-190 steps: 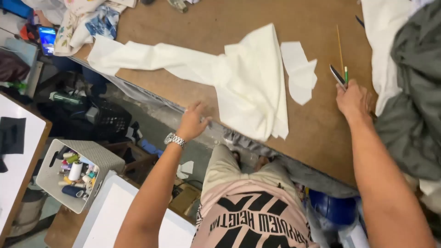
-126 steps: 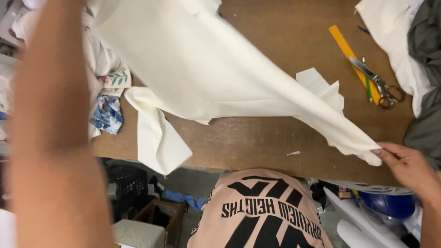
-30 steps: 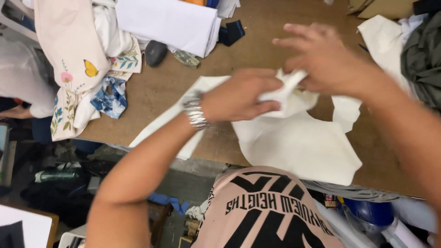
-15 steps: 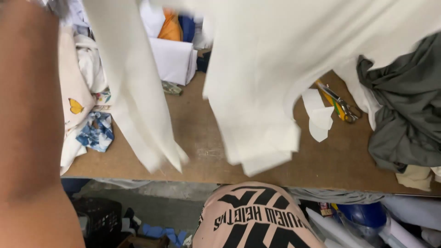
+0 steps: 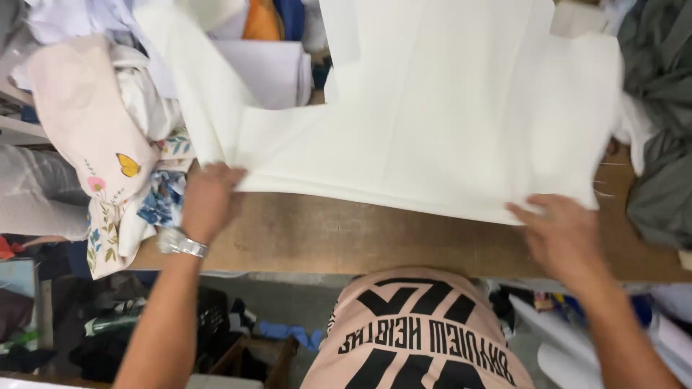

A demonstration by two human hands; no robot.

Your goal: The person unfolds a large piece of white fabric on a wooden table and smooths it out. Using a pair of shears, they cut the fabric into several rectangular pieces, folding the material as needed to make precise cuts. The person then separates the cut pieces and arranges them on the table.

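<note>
A large piece of cream-white fabric (image 5: 432,108) lies spread over the brown worktable (image 5: 375,241), covering most of its top. My left hand (image 5: 209,202), with a metal watch on the wrist, pinches the fabric's near left corner. My right hand (image 5: 566,234) rests fingers-down on the near right edge of the same fabric, pressing it to the table. The fabric's near edge runs between both hands. Its far end goes out of view at the top.
A heap of floral and white cloth (image 5: 108,158) hangs off the table's left end. Folded white, orange and blue fabrics (image 5: 270,43) sit at the back. Dark grey-green cloth (image 5: 659,144) is piled at the right. Clutter lies on the floor below.
Half a second ago the white fabric hung lifted in the air in front of me; now it is laid flat on the table with both hands at its near edge.
</note>
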